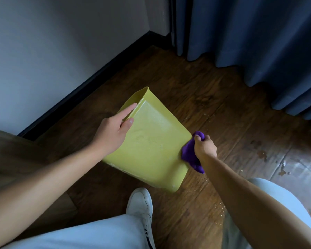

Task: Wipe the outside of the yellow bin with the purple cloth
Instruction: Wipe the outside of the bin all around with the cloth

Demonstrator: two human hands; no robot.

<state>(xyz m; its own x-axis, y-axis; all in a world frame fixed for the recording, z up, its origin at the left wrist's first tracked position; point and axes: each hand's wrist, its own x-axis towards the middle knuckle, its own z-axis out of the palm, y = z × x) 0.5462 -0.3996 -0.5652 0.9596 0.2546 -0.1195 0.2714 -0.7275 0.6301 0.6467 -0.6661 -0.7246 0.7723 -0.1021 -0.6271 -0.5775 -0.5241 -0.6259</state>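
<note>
Head view, looking down at a wooden floor [196, 83] in a room corner.

Yellow bin [151, 144]: tipped over, one broad side facing up, its rim and opening pointing to the far left toward the wall [43, 60], its base end nearest the viewer. It sits at the centre of the scene. Whether the base corner touches the floor cannot be told. The upturned side shows pale smears and faint scuff marks.

Left hand [113, 132]: lies on the left edge of the bin near the rim. Index finger straight along the bin's left side wall, thumb flat on the upturned face. The other fingers are hidden behind the bin. Grip is loose and extended, steadying rather than clenched.

Right hand [205, 145]: fingers curled tightly round the purple cloth [190, 155], which is bunched up. The cloth touches the right edge of the bin, about midway along it, with a tail hanging toward the near side.

Surroundings: dark baseboard [90, 83] along the wall; blue curtain [258, 42] at far right, reaching the floor. White shoe [142, 203] just near of the bin. Pale trouser legs [97, 232] at the bottom. Light specks and stains on the floor to the right.
</note>
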